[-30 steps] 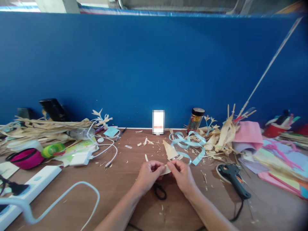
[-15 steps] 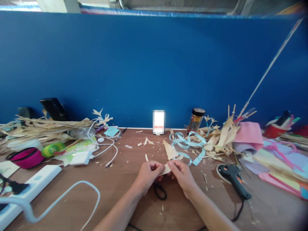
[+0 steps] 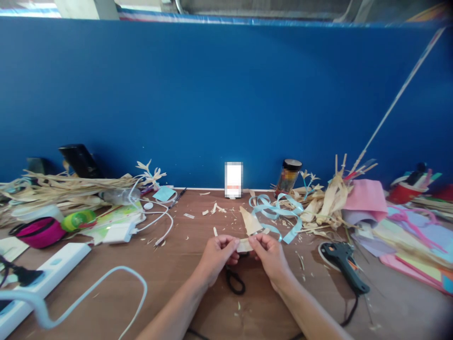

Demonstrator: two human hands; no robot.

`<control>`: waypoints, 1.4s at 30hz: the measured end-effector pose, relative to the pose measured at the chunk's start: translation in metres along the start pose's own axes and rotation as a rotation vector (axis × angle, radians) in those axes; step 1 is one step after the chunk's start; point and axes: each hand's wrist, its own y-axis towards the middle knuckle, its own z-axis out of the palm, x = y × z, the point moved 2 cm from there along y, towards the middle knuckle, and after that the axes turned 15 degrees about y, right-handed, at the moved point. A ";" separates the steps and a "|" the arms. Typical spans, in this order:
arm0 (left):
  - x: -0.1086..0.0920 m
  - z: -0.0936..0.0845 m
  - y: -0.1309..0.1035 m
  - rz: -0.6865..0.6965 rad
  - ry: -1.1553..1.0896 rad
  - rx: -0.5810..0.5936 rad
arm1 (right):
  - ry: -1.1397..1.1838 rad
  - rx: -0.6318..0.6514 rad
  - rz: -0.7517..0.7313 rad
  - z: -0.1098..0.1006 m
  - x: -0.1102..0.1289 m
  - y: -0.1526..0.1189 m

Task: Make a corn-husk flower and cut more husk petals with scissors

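Between my two hands, a short pale strip of dried husk [image 3: 244, 245] is stretched above the table. My left hand [image 3: 217, 257] pinches its left end between thumb and fingers, and my right hand [image 3: 269, 257] pinches the right end. Under the hands lies a pair of scissors, of which a black handle loop [image 3: 235, 282] shows; the rest is hidden. Just beyond the fingers rests a pointed beige husk piece [image 3: 249, 221], beside curled light blue ribbon [image 3: 274, 208].
A glue gun [image 3: 345, 267] lies at the right, near coloured sheets [image 3: 417, 236]. Husk bundles [image 3: 71, 186], a white power strip [image 3: 46, 283] and cables are at the left. A black-lidded jar [image 3: 288, 178] stands by the blue partition [image 3: 212, 94].
My fingertips have moved slightly apart, and more of the pale strip shows between them. Its face is now more level. Nothing else has visibly moved.
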 end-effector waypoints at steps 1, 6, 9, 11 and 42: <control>0.000 0.000 0.000 0.000 0.005 0.006 | 0.000 -0.002 0.000 0.000 0.000 0.000; 0.001 -0.001 -0.001 0.000 0.014 -0.010 | -0.042 0.010 -0.028 0.000 0.000 0.000; 0.001 -0.001 -0.001 0.000 0.020 -0.019 | -0.074 0.020 -0.037 -0.001 -0.001 0.000; 0.001 -0.001 0.000 -0.004 0.026 -0.024 | -0.089 0.021 -0.038 -0.001 -0.002 0.000; 0.002 0.003 -0.001 0.053 0.040 0.018 | -0.139 0.122 -0.057 0.003 -0.002 -0.003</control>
